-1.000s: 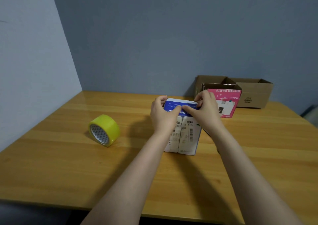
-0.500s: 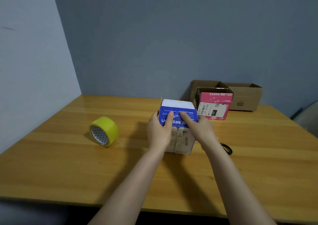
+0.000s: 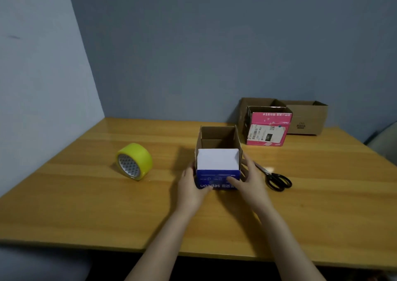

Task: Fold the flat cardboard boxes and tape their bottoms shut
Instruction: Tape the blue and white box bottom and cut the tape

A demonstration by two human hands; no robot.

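Now, left hand (image 3: 191,189): it grips the near left corner of the blue and white box (image 3: 218,169), with the thumb on the blue near face and the fingers round the left wall.
Right hand (image 3: 247,182): it holds the right side of the same box, thumb laid on the blue face, fingers along the right wall.
Box position: it stands on the table (image 3: 86,205) in the middle, between both hands. The blue face looks to the near side and its print is upside down. The open end looks up, with the brown inside showing at the far part. A white panel covers the near part.
Bottom seam: it is hidden under the box, so I cannot tell if it is taped.
Key relation: the box lies straight ahead of the fingers, and its long axis seems to run near to far. Both hands are equally near to it.
Scissors (image 3: 277,179): they lie just right of the right hand.
Tape roll (image 3: 135,161): the yellow roll lies well apart on the left, on the left hand's side.
Pink box (image 3: 268,128): it stands open at the far right.
Brown boxes (image 3: 305,117): they stand behind the pink one, at the wall.
Change: half a second ago the hands covered the near face and no inside was seen. Now the box is turned more and the brown inside shows.
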